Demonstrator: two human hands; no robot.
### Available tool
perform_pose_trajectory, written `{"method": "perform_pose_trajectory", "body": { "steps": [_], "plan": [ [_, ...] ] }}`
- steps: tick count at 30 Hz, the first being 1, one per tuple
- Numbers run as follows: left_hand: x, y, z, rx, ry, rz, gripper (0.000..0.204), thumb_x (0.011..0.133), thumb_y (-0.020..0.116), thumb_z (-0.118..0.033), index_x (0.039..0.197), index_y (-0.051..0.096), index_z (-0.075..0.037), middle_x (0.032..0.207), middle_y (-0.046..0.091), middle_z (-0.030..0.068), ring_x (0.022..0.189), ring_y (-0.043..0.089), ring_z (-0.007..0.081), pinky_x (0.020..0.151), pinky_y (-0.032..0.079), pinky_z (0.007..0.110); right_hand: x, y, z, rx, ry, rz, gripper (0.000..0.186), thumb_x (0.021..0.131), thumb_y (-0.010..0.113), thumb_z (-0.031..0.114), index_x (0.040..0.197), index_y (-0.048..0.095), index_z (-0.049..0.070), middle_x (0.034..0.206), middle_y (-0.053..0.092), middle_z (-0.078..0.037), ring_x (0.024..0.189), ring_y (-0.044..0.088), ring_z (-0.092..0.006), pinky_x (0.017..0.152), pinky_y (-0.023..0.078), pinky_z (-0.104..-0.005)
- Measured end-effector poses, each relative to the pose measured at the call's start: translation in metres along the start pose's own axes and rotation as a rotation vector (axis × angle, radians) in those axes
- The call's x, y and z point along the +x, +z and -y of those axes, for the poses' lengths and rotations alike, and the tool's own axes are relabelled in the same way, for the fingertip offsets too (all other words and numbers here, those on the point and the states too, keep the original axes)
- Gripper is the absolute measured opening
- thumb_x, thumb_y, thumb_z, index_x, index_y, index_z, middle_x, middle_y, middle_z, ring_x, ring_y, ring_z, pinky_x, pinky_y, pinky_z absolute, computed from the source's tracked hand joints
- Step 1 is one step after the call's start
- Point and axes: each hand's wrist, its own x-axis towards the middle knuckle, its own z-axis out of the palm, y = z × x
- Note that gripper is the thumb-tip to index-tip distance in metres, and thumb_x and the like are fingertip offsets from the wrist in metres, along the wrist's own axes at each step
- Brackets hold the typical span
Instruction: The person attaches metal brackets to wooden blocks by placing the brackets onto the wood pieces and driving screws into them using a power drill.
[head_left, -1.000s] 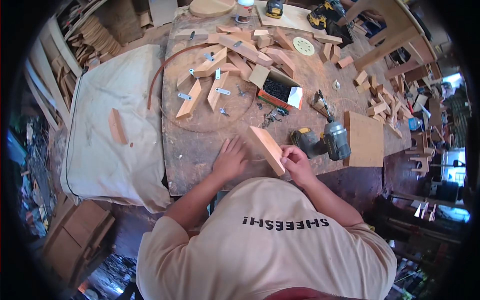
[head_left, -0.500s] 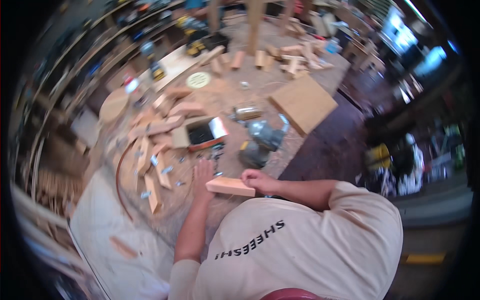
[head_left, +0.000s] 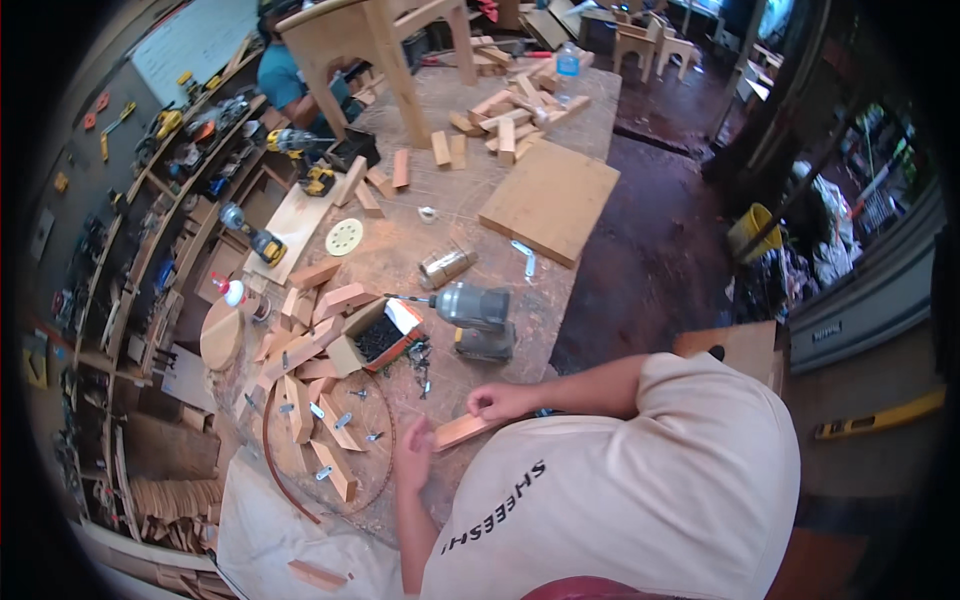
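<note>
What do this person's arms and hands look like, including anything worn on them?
The left hand and right hand are bare, with no gloves or wristwear visible. A loose beige fabric T-shirt carries dark block lettering; its short right sleeve leaves the right forearm uncovered. The left forearm is bare too.

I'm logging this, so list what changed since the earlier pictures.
The view swung right. The wooden block, earlier held out in the right hand, is now drawn in close to the shirt; whether that hand still grips it is unclear. The left hand, earlier flat on the table, has drawn back toward the body, beside the block's end. The drill and open box stayed put.
</note>
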Motion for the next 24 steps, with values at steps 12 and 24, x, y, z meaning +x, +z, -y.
{"method": "perform_pose_trajectory", "body": {
  "steps": [12,24],
  "plan": [
    [-0.067,0.049,0.007,0.623,0.311,-0.373,0.05,0.074,0.075,-0.009,0.119,0.056,0.0,0.113,0.059,0.021,0.107,0.054,0.0422,0.092,0.043,0.047,0.058,0.02,-0.012,-0.086,0.017,0.375,0.013,0.081,0.062,0.009,0.094,0.065,0.008,0.088,0.062,0.001,0.081,0.054,-0.009,0.072,0.046,-0.0284],
    [-0.062,0.053,0.018,0.561,0.253,-0.467,0.048,0.075,0.076,-0.01,0.119,0.058,0.0,0.113,0.061,0.0212,0.107,0.056,0.0402,0.094,0.044,0.046,0.028,0.012,0.024,-0.491,-0.303,0.292,0.042,0.075,0.073,0.018,0.113,0.056,0.007,0.11,0.058,-0.014,0.109,0.056,-0.0333,0.091,0.046,-0.0433]
  ]
}}
